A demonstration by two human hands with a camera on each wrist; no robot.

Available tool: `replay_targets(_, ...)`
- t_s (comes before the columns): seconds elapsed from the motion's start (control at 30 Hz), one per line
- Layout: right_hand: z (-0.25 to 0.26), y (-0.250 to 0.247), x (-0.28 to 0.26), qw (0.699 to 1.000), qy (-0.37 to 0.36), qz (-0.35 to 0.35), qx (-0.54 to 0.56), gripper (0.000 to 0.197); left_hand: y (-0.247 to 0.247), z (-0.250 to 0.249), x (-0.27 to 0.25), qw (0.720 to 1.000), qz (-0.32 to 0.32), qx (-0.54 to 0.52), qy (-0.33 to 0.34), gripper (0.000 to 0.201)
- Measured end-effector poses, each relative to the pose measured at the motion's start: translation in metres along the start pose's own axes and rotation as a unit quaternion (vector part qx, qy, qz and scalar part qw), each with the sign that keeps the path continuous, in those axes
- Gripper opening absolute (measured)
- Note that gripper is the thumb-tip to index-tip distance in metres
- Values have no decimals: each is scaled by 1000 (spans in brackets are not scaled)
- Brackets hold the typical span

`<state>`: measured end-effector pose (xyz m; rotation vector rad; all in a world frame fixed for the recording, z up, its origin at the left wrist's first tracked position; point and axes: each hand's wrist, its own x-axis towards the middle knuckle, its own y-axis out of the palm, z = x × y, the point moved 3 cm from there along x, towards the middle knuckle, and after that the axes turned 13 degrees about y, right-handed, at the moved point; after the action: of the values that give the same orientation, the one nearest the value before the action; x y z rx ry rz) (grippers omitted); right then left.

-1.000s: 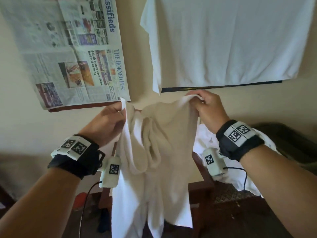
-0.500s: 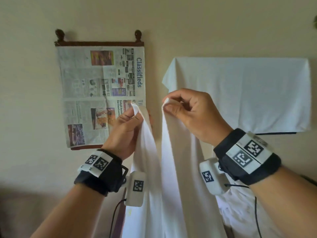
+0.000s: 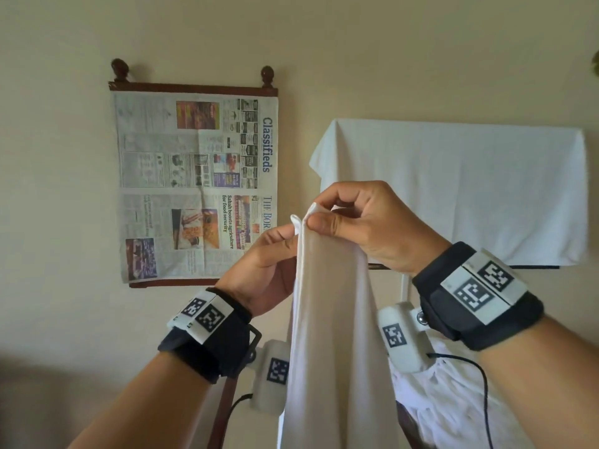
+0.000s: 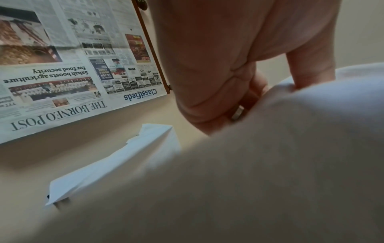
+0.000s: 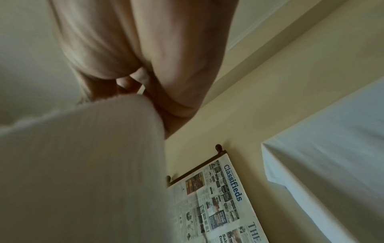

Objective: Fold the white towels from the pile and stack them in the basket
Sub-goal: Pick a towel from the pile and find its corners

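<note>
A white towel point(image 3: 334, 335) hangs lengthwise in front of me, held up by its two top corners, which are brought together. My left hand point(image 3: 269, 257) pinches the left corner and my right hand point(image 3: 359, 218) pinches the right corner, the two hands touching at the top. The towel point(image 4: 280, 164) fills the lower right of the left wrist view below my left hand point(image 4: 239, 78). It also covers the lower left of the right wrist view, the towel point(image 5: 83, 172) hanging under my right hand point(image 5: 133, 74). More white towels point(image 3: 453, 400) lie crumpled at the lower right. No basket is in view.
A newspaper point(image 3: 197, 189) hangs on a wooden frame on the cream wall ahead. To its right a white cloth point(image 3: 460, 189) drapes over a flat dark-edged panel. A dark wooden furniture edge point(image 3: 223, 413) shows below my hands.
Both hands have risen with the towel and come together, so the two top corners now meet. The camera view has tilted up toward the wall.
</note>
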<state>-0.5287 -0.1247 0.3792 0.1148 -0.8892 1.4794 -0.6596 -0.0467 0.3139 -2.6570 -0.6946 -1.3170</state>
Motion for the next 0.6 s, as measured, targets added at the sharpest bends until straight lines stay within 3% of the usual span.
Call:
replay_targets(0.13, -13, -5, -9, 999, 31, 7, 31, 6, -2, 13, 2, 1000, -15, 2, -16, 32)
replay_targets(0.27, -24, -12, -12, 998, 46, 17, 36, 14, -2, 25, 7, 997, -37, 30, -54, 60)
replay_targets(0.37, -32, -18, -14, 992, 77, 104, 7, 34, 4, 31, 10, 996, -26, 33, -84, 67)
replay_targets(0.43, -42, -23, -15, 984, 109, 142, 12, 31, 9, 37, 13, 995, -3, 44, -89, 59)
replay_targets(0.5, -56, -30, -15, 984, 122, 129, 23, 22, 10, 46, 13, 992, -11, 84, -93, 58)
replay_targets(0.6, -82, -43, -17, 988, 136, 64, 26, 23, 8, 66, 10, 978, -95, 147, -110, 68)
